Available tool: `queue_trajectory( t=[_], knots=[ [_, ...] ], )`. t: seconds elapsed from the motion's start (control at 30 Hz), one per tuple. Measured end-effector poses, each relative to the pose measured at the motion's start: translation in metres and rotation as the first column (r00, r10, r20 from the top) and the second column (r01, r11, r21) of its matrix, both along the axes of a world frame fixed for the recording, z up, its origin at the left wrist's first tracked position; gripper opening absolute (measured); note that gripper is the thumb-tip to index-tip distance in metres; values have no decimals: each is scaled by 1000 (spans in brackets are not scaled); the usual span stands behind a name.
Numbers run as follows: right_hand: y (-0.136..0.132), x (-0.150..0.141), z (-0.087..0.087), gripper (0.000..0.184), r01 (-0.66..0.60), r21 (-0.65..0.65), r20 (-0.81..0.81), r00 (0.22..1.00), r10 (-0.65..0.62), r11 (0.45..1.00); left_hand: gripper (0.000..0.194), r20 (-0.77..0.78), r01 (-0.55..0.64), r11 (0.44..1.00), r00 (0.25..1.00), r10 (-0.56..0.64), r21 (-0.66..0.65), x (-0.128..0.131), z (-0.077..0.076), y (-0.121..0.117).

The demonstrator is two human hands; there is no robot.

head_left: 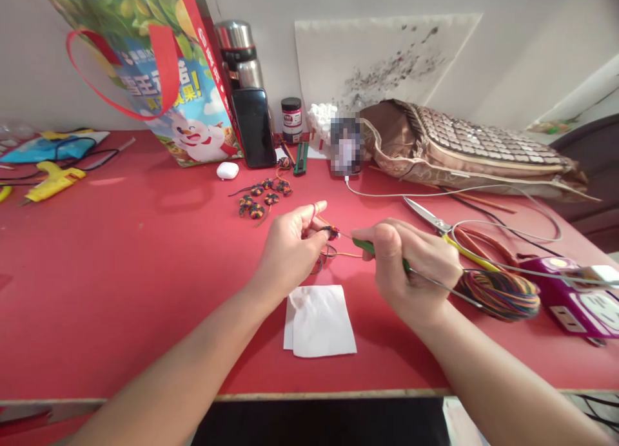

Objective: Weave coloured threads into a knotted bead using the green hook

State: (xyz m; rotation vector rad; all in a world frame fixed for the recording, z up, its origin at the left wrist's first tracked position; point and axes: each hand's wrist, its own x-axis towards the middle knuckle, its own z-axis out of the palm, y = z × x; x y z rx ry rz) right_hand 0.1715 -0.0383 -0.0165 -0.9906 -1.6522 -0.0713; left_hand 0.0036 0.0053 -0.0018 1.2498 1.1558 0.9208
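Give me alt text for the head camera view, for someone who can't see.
A left hand pinches a small multicolored yarn piece above a red table, while the right hand grips a green-handled tool pointed at it. White sheets lie nearby, with scissors and a yarn bundle to the right.

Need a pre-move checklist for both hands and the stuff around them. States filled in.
1. Right hand grips green-handled tool: ok.
2. Left hand pinches small yarn piece: ok.
3. Yarn strand looped around a left finger: ok.
4. Tool tip seated in the yarn piece: cannot tell, too small.
5. Loose yarn below the left hand free of knots: cannot tell.
6. Scissors free of the white cable: not ok, it crosses their handles.
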Motion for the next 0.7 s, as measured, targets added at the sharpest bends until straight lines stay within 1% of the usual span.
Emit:
queue_trajectory(
  t=[0.07, 0.13, 0.17, 0.23, 0.27, 0.3, 0.4, 0.47, 0.53, 0.6, 0.7],
  knots=[
    [1, 1, -2, 42, -32, 28, 45, 999, 30, 999, 4, 32, -23, 1000, 999, 23, -8, 0, 1, 1],
    [3, 3, -3, 37, -72, 59, 72, 995, 68, 996, 8, 101, -52, 998, 993, 56, -42, 0, 3, 2],
    [4, 4, -4, 34, -93, 68, 89, 992, 87, 993, 14, 147, -66, 995, 986, 77, -78, -1, 5, 2],
    [7, 7, -5, 26, -137, 69, 144, 982, 126, 988, 34, 245, -74, 981, 962, 118, -179, -2, 9, 3],
    [8, 9, -5, 23, -152, 66, 184, 973, 138, 986, 44, 292, -68, 971, 947, 136, -230, -2, 11, 3],
    [9, 10, -6, 20, -161, 62, 226, 964, 143, 985, 51, 328, -60, 962, 933, 149, -267, -3, 13, 3],
    [11, 10, -8, 21, -144, 82, 330, 938, 109, 986, 55, 416, -25, 947, 894, 164, -320, -2, 16, 2],
    [12, 8, -10, 22, -119, 111, 379, 923, 69, 987, 53, 451, -30, 952, 876, 172, -305, -1, 17, 1],
    [12, 5, -12, 22, -104, 145, 411, 911, 35, 984, 52, 465, -40, 965, 871, 162, -261, 0, 16, 0],
    [12, 3, -13, 22, -83, 171, 426, 905, 2, 982, 51, 448, -50, 980, 884, 133, -193, 0, 14, -1],
    [12, -1, -12, 22, -40, 199, 439, 897, -52, 979, 53, 366, -68, 995, 927, 87, -67, 1, 13, -3]
  ],
)
